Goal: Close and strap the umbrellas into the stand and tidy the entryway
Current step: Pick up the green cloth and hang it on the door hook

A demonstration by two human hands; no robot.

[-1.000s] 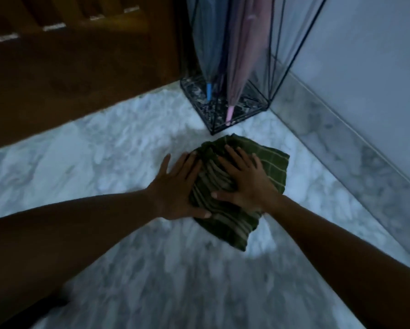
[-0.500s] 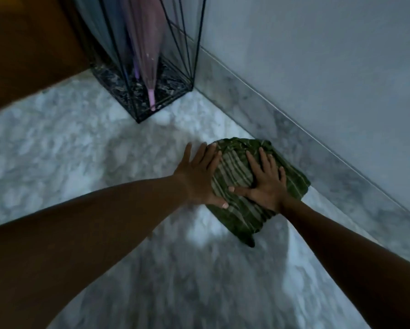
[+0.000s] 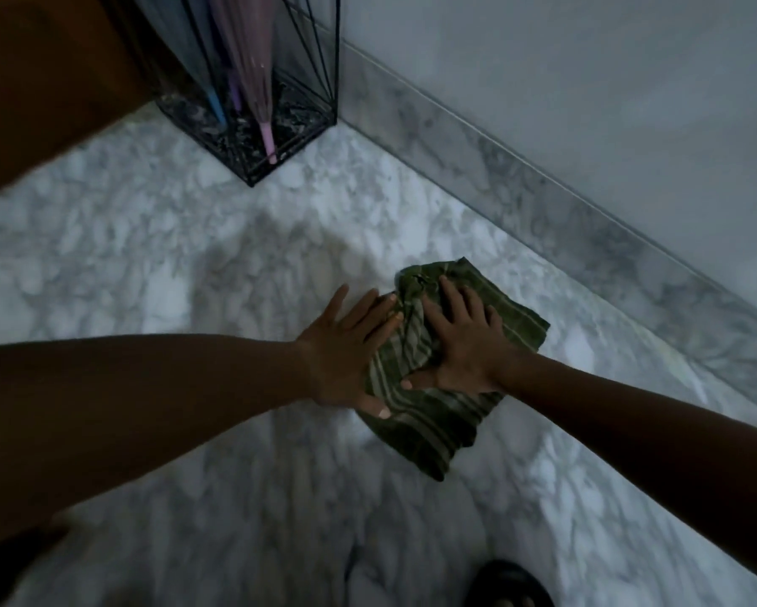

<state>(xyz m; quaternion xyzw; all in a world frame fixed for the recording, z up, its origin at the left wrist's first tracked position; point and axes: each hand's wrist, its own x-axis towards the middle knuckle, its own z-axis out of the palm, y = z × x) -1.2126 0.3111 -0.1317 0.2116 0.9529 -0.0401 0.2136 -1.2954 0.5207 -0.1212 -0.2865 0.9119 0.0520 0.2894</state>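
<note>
A crumpled green striped cloth [image 3: 438, 422] lies on the marble floor [image 3: 149, 273]. My left hand [image 3: 346, 357] presses flat on the cloth's left edge, fingers straight and spread. My right hand [image 3: 464, 348] presses flat on its middle, fingers spread too. At the top stands a black wire umbrella stand [image 3: 254, 138] in the corner. Closed umbrellas stand in it, a pink one [image 3: 258, 81] and one with a blue tip [image 3: 214, 107].
A marble skirting [image 3: 543, 199] runs diagonally along the pale wall [image 3: 587, 59] on the right, close behind the cloth. Brown wood [image 3: 39, 81] fills the upper left. A dark shoe [image 3: 508, 584] shows at the bottom edge.
Both hands have slid the cloth over the floor, away from the stand and along the skirting, then back a little from the wall. The view has turned with them.
</note>
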